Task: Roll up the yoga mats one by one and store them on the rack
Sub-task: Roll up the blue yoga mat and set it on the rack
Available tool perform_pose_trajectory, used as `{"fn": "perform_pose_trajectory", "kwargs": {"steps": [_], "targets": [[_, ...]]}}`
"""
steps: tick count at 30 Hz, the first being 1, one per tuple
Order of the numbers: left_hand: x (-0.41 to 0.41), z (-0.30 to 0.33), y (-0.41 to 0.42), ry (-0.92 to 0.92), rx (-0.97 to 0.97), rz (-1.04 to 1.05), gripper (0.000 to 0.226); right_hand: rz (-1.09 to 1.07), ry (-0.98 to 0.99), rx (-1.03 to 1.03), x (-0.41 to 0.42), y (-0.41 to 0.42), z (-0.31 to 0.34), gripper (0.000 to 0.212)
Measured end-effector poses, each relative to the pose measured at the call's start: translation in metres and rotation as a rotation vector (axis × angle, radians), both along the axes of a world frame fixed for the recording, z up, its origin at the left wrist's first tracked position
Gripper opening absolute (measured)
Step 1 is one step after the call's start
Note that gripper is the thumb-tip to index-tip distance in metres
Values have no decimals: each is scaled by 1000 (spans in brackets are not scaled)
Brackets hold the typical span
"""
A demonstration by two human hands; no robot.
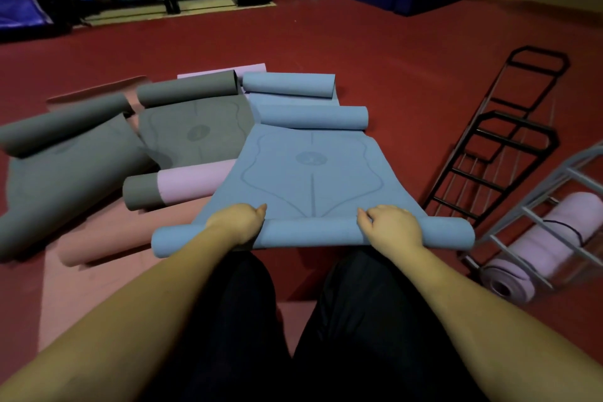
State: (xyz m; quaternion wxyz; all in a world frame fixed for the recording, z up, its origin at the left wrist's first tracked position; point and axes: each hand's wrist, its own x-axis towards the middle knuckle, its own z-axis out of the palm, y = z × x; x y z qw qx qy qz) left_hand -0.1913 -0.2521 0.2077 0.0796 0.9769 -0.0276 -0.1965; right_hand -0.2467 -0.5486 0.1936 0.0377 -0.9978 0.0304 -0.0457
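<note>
Nearest, both hands rest on the rolled near end of the blue mat (pixel 310 173) at 6 o'clock. The left hand (pixel 239 222) and the right hand (pixel 390 226) each curl their fingers over the roll, gripping it. The mat's far end curls into a second roll at 12 o'clock. At 3 o'clock the grey rack (pixel 535 206) holds a rolled pink mat (pixel 548 245); a black rack (pixel 496 140) lies beyond it. At 10 o'clock lie grey mats (pixel 65 166), partly rolled. Farther, at 12 o'clock, lies another blue mat (pixel 288 84).
</note>
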Motion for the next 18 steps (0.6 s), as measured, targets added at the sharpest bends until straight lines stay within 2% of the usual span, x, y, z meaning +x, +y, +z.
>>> {"fn": "perform_pose_trajectory", "kwargs": {"steps": [2,6,12,15,18], "targets": [[1,15,-3,25,4,-19,58,1,65,17,8,-2,8,52],[2,32,-1,111,32,-26,60,29,279,-12,14,-1,28,56],[-9,19,2,155,113,5,58,48,504,14,9,2,35,59],[-9,12,4,68,84,58,59,32,654,78,20,4,42,60],[-18,9,6,-190,9,89,52,46,740,124,34,8,47,58]]}}
